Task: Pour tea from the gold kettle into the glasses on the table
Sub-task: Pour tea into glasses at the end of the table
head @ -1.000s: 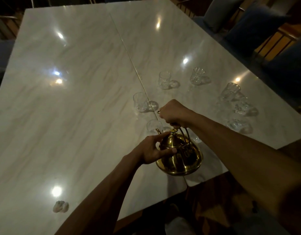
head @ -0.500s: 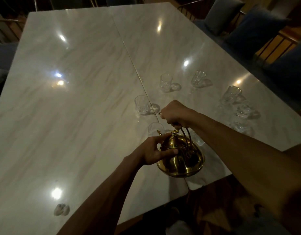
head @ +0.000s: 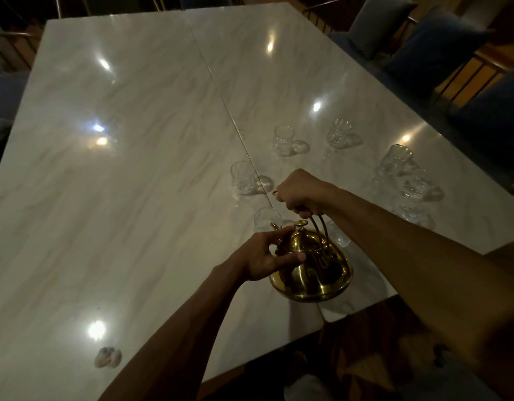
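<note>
The gold kettle (head: 313,270) hangs tilted over the near edge of the marble table (head: 119,198), its spout pointing at a clear glass (head: 265,219) just beyond it. My right hand (head: 300,191) is closed around the kettle's wire handle from above. My left hand (head: 267,254) rests against the lid and the kettle's left side, fingers curled on it. Several more clear glasses stand further out: one (head: 244,178) by the table seam, one (head: 283,140) behind it, one (head: 338,134) to its right, and a cluster (head: 394,160) at the right.
A small whitish lump (head: 108,357) lies near the table's front left edge. Blue cushioned chairs (head: 423,50) line the right side. A thin seam (head: 221,91) runs down the table's middle.
The view has shifted slightly; the kettle and both hands keep nearly the same pose, with the kettle staying tilted toward the nearest glass.
</note>
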`<state>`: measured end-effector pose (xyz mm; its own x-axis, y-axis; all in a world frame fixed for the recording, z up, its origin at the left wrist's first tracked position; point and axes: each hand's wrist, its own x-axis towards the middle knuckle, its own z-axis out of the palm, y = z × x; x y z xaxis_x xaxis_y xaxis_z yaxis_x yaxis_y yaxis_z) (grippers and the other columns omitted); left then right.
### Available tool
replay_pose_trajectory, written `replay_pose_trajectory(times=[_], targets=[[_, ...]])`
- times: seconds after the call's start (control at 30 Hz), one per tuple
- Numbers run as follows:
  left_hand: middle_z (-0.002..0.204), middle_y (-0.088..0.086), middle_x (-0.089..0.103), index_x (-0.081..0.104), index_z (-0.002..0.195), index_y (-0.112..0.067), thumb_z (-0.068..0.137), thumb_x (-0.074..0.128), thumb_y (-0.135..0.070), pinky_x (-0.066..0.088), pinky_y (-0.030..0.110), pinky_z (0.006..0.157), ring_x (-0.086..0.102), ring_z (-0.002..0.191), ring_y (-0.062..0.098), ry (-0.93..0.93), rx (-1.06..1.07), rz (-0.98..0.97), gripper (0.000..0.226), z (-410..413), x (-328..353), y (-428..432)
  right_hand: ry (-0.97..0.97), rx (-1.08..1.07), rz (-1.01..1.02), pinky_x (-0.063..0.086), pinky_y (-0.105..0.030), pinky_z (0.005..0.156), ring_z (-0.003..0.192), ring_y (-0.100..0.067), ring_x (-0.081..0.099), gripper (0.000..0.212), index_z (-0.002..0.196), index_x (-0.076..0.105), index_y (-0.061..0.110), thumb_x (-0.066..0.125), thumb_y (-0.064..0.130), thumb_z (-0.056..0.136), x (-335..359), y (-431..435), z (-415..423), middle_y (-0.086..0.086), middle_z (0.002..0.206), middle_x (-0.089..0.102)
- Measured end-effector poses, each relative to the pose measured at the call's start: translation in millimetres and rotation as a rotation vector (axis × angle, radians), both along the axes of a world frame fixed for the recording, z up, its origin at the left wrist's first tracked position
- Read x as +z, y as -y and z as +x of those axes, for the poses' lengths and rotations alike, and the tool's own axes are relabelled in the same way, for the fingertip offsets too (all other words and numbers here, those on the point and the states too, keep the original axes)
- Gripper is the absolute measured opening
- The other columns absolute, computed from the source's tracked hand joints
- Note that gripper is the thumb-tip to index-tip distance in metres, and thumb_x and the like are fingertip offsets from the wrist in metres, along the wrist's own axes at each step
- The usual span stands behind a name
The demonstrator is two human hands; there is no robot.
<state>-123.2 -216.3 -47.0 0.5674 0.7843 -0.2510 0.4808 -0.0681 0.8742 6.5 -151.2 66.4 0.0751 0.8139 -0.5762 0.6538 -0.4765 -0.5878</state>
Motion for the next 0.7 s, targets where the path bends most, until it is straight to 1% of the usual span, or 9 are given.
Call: replay_pose_trajectory(times=[0.2, 0.37, 0.43, 0.5, 0.7], targets=[[0.141, 0.000, 0.060, 0.041, 0.151, -0.035, 0.088, 0.068, -0.055, 0.040, 0.029, 0.102, 0.053, 0.131, 0.014, 0.007, -0.004, -0.008, 0.072, 0.1, -0.7, 0.1, -0.005, -0.020, -0.004, 0.022, -0.016, 0.033, 0.041, -0.013, 0.029, 0.026, 0.071, 0.054, 0.006, 0.043, -0.010, 0.087, 0.7, 2.3, -0.4, -0.006, 0.056, 0.038], [0.141, -0.001, 0.060, 0.042, 0.152, -0.032, 0.090, 0.069, -0.050, 0.039, 0.026, 0.102, 0.053, 0.130, 0.011, 0.016, -0.003, 0.010, 0.070, 0.0, 2.6, 1.1, -0.019, -0.032, 0.010, 0.024, -0.016, 0.033, 0.041, -0.013, 0.033, 0.020, 0.091, 0.060, 0.002, 0.043, -0.008, 0.088, 1.4, 4.4, -0.5, -0.007, 0.056, 0.041], [0.140, -0.002, 0.060, 0.042, 0.151, -0.033, 0.089, 0.069, -0.051, 0.040, 0.025, 0.102, 0.053, 0.129, 0.009, 0.018, -0.002, 0.012, 0.070, -0.4, 2.7, 1.2, -0.022, -0.033, 0.015, 0.024, -0.016, 0.033, 0.041, -0.012, 0.033, 0.020, 0.093, 0.061, 0.002, 0.044, -0.007, 0.089, 2.2, 4.8, -0.9, -0.006, 0.056, 0.041], [0.140, -0.003, 0.060, 0.042, 0.151, -0.034, 0.089, 0.069, -0.051, 0.039, 0.020, 0.098, 0.053, 0.129, 0.008, 0.017, -0.003, 0.012, 0.069, -0.9, 3.2, 1.2, -0.027, -0.030, 0.016, 0.024, -0.016, 0.032, 0.041, -0.012, 0.033, 0.020, 0.094, 0.061, 0.002, 0.043, -0.007, 0.090, 3.6, 5.2, -1.2, -0.006, 0.057, 0.041], [0.143, 0.000, 0.058, 0.040, 0.152, -0.032, 0.089, 0.069, -0.051, 0.036, 0.022, 0.098, 0.051, 0.133, 0.012, 0.021, 0.007, -0.001, 0.072, -1.4, 2.3, 1.4, -0.019, -0.039, 0.015, 0.025, -0.016, 0.031, 0.042, -0.012, 0.033, 0.021, 0.102, 0.063, 0.000, 0.045, -0.005, 0.091, 3.4, 5.4, -3.0, -0.006, 0.058, 0.043]])
